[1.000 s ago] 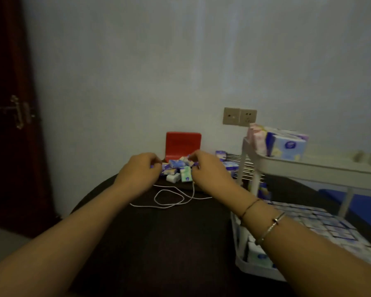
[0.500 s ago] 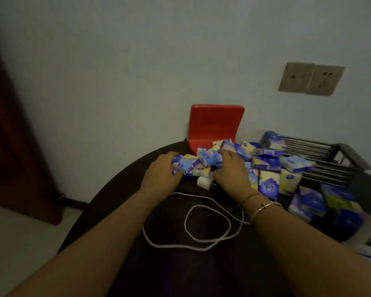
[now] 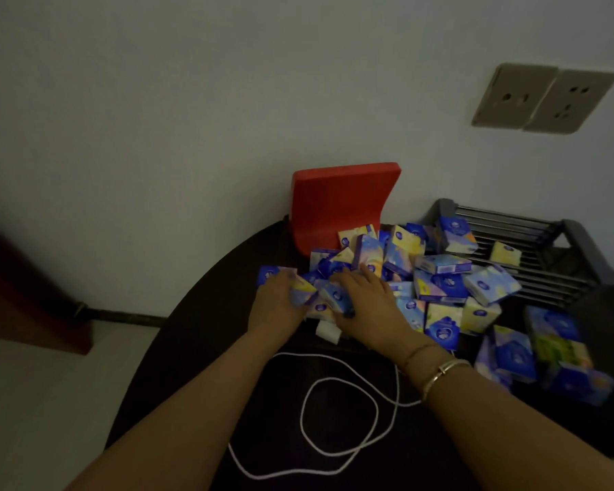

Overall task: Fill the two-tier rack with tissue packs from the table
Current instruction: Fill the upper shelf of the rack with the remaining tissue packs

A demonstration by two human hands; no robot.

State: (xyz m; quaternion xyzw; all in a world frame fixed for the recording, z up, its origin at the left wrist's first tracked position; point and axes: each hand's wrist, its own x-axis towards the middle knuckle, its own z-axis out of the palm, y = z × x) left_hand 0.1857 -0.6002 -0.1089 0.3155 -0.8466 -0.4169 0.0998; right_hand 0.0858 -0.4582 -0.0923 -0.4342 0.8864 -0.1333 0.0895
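Note:
A heap of small blue, yellow and purple tissue packs point(image 3: 440, 288) lies at the far side of the dark round table point(image 3: 199, 331). My left hand point(image 3: 277, 306) curls round a few packs point(image 3: 316, 295) at the heap's left end. My right hand point(image 3: 366, 303) lies over the same cluster from the right and grips it, so the packs are squeezed between both hands. More packs point(image 3: 546, 349) lie blurred at the right edge. The white two-tier rack is out of view.
A red plastic stand point(image 3: 337, 203) leans at the wall behind the heap. A dark wire rack point(image 3: 511, 225) holding a few packs sits at the back right. A white cable point(image 3: 337, 419) loops on the table, its plug point(image 3: 328, 329) under my hands. Wall sockets point(image 3: 543, 99) are above.
The view has moved closer and swung left, so the white two-tier rack has left the frame. Both hands have stayed on the left end of the heap and closed in on it.

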